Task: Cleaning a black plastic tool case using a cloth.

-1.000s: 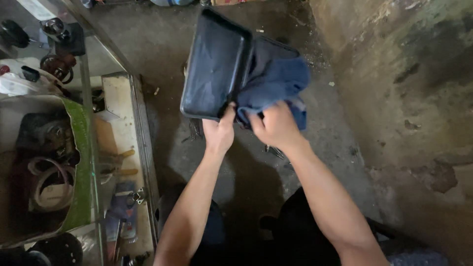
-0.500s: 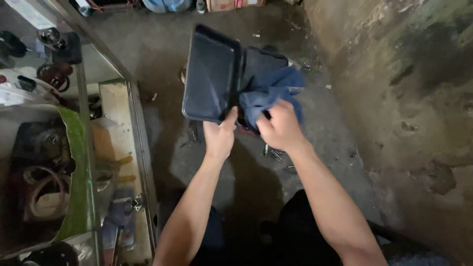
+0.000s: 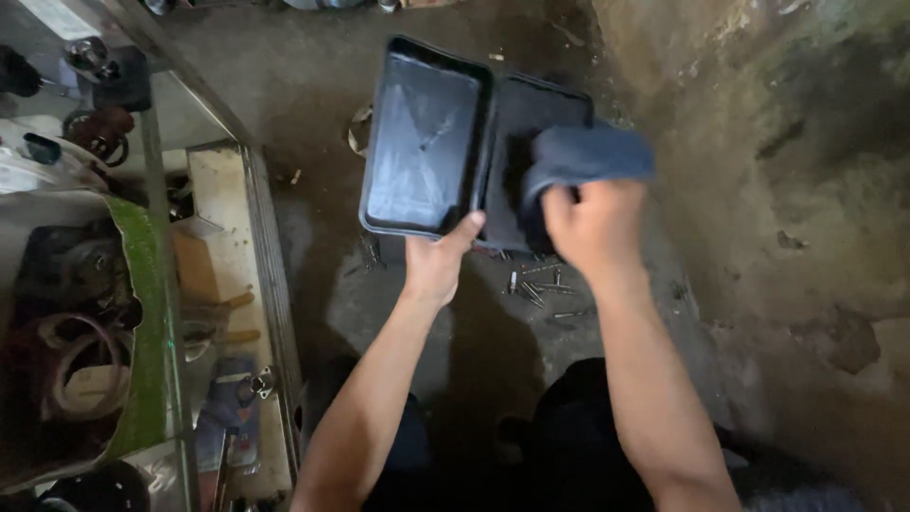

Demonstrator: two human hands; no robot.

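Observation:
My left hand [image 3: 438, 261] grips the near edge of a black hinged plastic case [image 3: 427, 137] and holds it spread open above the floor. The case's left tray faces me, dusty and smeared; its right half [image 3: 523, 123] is darker and partly covered. My right hand [image 3: 590, 223] clutches a bunched dark blue cloth [image 3: 588, 159] and presses it against the right half of the case.
Several small screws and metal bits [image 3: 540, 289] lie on the concrete floor under the case. A rough stained wall [image 3: 787, 171] runs along the right. A glass-topped metal shelf [image 3: 161, 284] on the left holds belts, tools and boxes.
The case has swung wider open so its left tray faces me. My right hand has bunched the cloth tighter and moved it onto the right half.

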